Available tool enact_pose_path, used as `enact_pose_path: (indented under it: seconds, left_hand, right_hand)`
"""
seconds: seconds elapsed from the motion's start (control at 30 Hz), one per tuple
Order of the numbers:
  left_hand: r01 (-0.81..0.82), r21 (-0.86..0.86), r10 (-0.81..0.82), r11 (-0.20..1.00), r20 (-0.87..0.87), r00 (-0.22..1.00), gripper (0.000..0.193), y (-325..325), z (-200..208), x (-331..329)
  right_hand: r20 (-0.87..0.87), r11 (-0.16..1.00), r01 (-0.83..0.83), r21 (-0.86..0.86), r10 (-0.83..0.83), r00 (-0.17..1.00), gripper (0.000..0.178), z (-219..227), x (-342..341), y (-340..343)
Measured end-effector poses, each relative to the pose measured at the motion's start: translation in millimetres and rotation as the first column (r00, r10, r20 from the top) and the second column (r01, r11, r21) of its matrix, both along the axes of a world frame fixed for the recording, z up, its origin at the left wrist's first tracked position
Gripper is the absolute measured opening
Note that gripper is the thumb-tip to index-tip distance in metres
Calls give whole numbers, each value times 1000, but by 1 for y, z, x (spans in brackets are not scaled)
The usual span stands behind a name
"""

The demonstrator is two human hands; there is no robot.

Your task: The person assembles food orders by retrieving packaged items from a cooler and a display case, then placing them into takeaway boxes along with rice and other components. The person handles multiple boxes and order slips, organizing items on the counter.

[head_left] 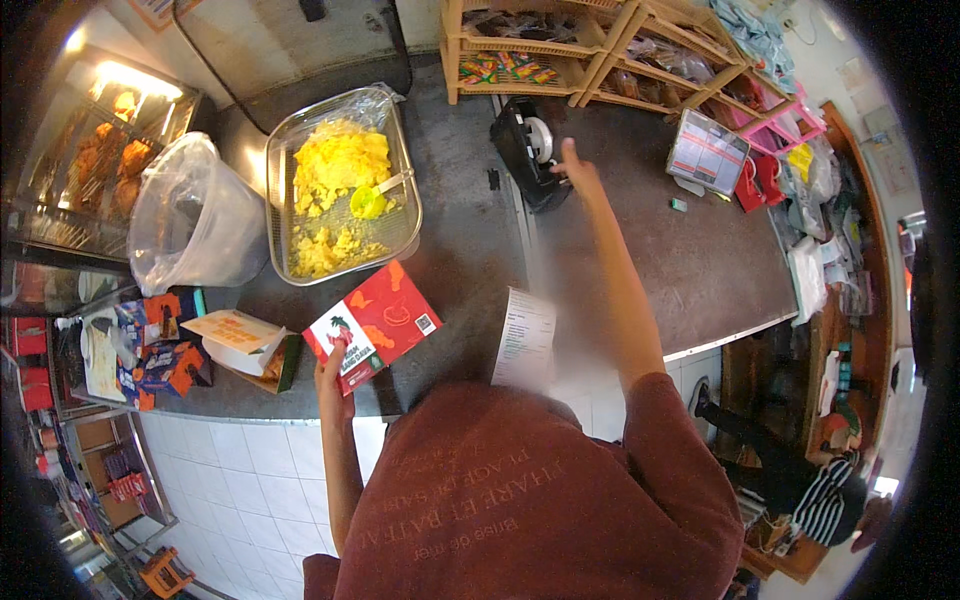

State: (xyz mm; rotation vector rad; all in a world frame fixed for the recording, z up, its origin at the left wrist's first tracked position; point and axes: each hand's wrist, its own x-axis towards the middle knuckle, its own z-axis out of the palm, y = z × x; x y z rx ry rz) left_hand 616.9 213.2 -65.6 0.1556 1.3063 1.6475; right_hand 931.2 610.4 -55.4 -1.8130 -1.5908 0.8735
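My left hand (336,372) holds a flat red and white printed carton (385,318) by its left part, over the counter's near edge. My right arm stretches across the counter, and my right hand (580,170) is at the right side of a black tape dispenser (520,165) with a white roll (540,140). Its fingers look spread; whether a fingertip touches the dispenser or tape is unclear. A white printed slip (525,338) stands in front of my body at the counter edge.
Left of centre, a metal tray (412,235) holds yellow crumbly food and a green scoop (368,203). Beside it stand a clear plastic-lined tub (190,225) and an open food box (245,345). Tan shelves (590,85) line the back; a screen (708,150) stands right.
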Motion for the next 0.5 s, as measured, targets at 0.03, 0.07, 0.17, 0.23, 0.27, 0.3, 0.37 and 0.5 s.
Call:
enact_pose_path:
  seconds: [0.03, 0.07, 0.17, 0.23, 0.27, 0.3, 0.37, 0.5]
  left_hand:
    - [6, 9, -6, 1000, 50, 999, 43, -2, 9, 4]
    - [15, 20, -17, 1000, 100, 995, 43, 0, 18, 8]
    - [-13, 41, 8, 999, 113, 994, 45, 5, 42, 14]
    - [-27, 78, 15, 997, 150, 989, 47, 10, 55, 17]
    - [-29, 88, 12, 996, 185, 983, 47, 14, 62, 19]
    - [-21, 108, -3, 994, 213, 977, 47, 19, 61, 20]
    - [-10, 133, -26, 991, 265, 964, 47, 34, 64, 26]
    - [-10, 210, -61, 978, 328, 943, 43, 74, 90, 43]
  right_hand:
    - [-180, 981, -45, -188, 10, 984, 63, -1, -10, -2]
    - [-105, 991, -8, -131, -6, 994, 62, 1, -14, -4]
    - [-216, 986, -165, 2, 162, 963, 60, 4, 10, -23]
    - [-260, 996, -92, 20, 94, 961, 58, -2, 17, -60]
    - [-278, 999, -47, 20, 51, 959, 57, -7, 23, -74]
    - [-245, 999, -37, 22, 42, 969, 58, -17, 25, -80]
    - [-176, 999, -9, 41, 16, 984, 59, -42, 28, -83]
    - [90, 998, -22, 57, 17, 996, 55, -66, 53, -91]
